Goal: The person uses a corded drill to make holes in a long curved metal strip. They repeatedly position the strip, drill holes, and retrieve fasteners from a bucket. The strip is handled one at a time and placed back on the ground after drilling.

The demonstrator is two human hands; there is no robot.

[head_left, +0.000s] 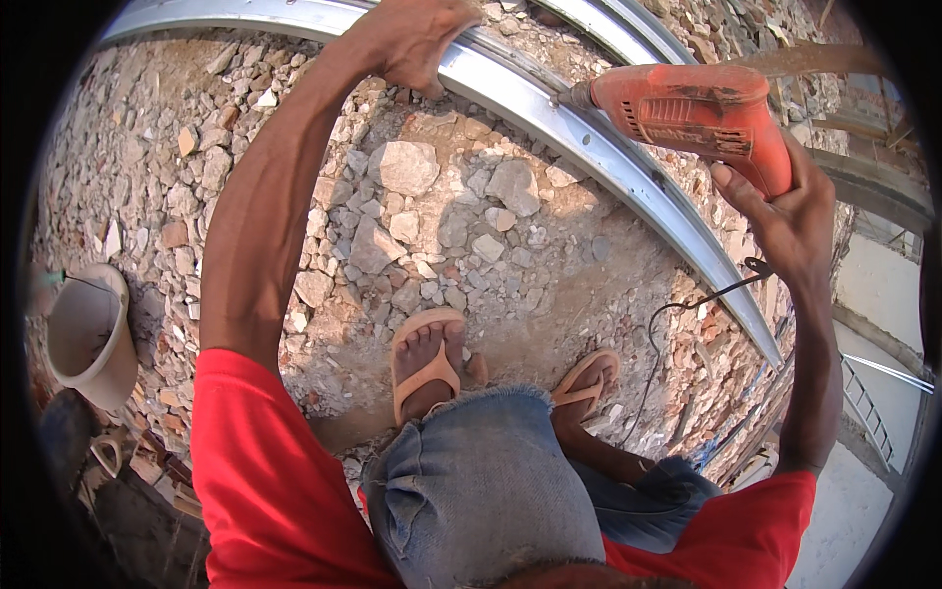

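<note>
A long silver metal channel (549, 123) crosses in front of me, bending from the upper left down to the right. Closed over its edge near the top, my left hand (417, 39) grips the channel, though the fingertips are partly hidden behind it. My right hand (785, 211) is wrapped round the handle of a worn red power drill (687, 103). The drill points left, and its dark chuck (581, 95) meets the channel's upper side; the bit's tip is too small to make out. A black cord (677, 306) trails from the handle to the ground.
Broken stones and rubble (407, 169) cover the ground around my sandalled feet (429, 363). A second metal channel (628, 29) lies beyond the first. A pale bucket (93, 334) stands at the left. Wooden beams (814, 61), a light wall (878, 285) and a ladder (868, 412) show at the right.
</note>
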